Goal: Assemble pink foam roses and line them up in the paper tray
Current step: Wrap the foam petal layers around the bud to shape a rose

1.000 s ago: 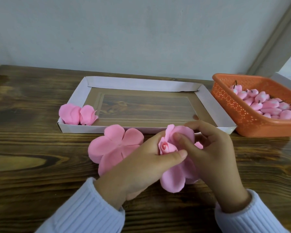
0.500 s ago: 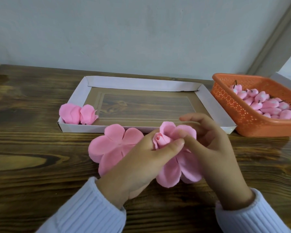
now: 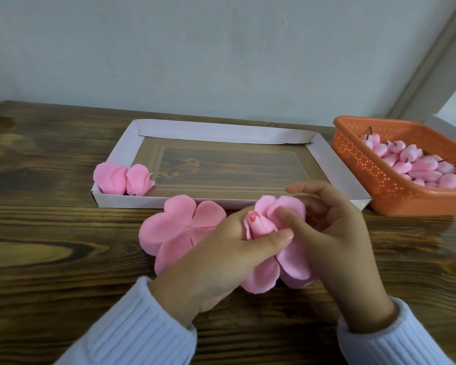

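Note:
My left hand (image 3: 221, 256) pinches a pink foam rose (image 3: 261, 225) at its bud, thumb across the front. My right hand (image 3: 334, 233) curls round the rose's outer petals (image 3: 292, 262) from the right, with its thumb pressed on a petal by the bud. Loose petals hang below both hands. A flat pink petal sheet (image 3: 179, 225) lies on the table just left of my left hand. The white paper tray (image 3: 221, 133) sits behind, with two finished roses (image 3: 123, 179) in its front left corner.
An orange plastic basket (image 3: 361, 169) at the right holds several pink foam buds (image 3: 421, 167) with dark stems. The wooden table (image 3: 50, 233) runs to a pale wall at the back.
The rose has turned between my hands, so the bud now points up toward the camera. My right thumb has shifted to another petal. The tray, petal sheet and basket have not moved.

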### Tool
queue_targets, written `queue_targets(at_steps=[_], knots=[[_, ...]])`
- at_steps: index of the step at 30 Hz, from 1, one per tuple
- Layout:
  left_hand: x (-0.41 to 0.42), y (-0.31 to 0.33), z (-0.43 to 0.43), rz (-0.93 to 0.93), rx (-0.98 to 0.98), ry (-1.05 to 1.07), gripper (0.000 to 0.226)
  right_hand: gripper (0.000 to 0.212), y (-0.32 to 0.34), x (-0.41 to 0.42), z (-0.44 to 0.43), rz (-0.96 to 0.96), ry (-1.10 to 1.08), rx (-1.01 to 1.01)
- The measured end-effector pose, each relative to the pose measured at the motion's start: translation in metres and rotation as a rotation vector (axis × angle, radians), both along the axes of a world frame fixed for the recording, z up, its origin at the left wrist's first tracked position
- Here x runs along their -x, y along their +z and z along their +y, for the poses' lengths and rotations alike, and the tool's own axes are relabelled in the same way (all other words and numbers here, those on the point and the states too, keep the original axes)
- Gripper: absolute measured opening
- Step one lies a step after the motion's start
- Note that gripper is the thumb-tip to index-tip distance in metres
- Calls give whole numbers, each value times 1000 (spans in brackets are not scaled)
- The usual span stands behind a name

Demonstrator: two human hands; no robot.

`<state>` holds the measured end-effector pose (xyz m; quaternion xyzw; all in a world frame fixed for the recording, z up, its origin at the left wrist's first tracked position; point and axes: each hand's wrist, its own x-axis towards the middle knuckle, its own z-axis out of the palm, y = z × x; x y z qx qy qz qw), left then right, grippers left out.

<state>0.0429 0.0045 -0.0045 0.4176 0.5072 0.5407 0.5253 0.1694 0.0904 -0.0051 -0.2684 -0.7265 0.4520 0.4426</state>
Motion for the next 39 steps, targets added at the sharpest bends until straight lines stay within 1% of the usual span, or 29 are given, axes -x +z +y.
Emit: queue_targets(at_steps=[2,4,9,12,14,17,19,21,22,23,25,28,31,35,39], knots=[[0,2,-1,114,-1,0,19,29,-1,0,0,-12,-18,-22],[0,2,-1,151,-4,-9,20,31,-1,0,0,-19,-32,-44],[1,2,-1,27,-6,-10,29,32,2,0,-1,-24,-9,-33],[2,2,1,80,-6,55,29,31,3,0,-2,-34,26,-25],[1,3,2,65,-10,54,29,30,3,0,-2,-38,30,-36],[0,3,1,-24,-16,15,28,25,3,1,-3,34,28,-28],[1,1,3,-76,0,57,18,27,4,1,-6,40,20,-130],[2,-2,4,-114,16,99,12,21,4,1,-8,-15,29,-310],[2,-3,5,-104,19,116,10,19,3,2,-9,-54,28,-394],[2,-4,6,-54,15,141,8,19,2,2,-9,-92,26,-459],[1,-5,5,98,-1,200,20,20,1,6,-11,-150,-1,-562],[-3,-6,6,223,-26,243,32,18,-2,10,-12,-167,-98,-671],[-4,-5,7,236,-25,249,30,13,-2,9,-12,-158,-138,-650],[-3,-2,5,195,-57,164,20,14,-1,7,-12,-159,-131,-562],[-1,-4,5,151,-75,144,47,13,0,4,-11,-155,-90,-459]])
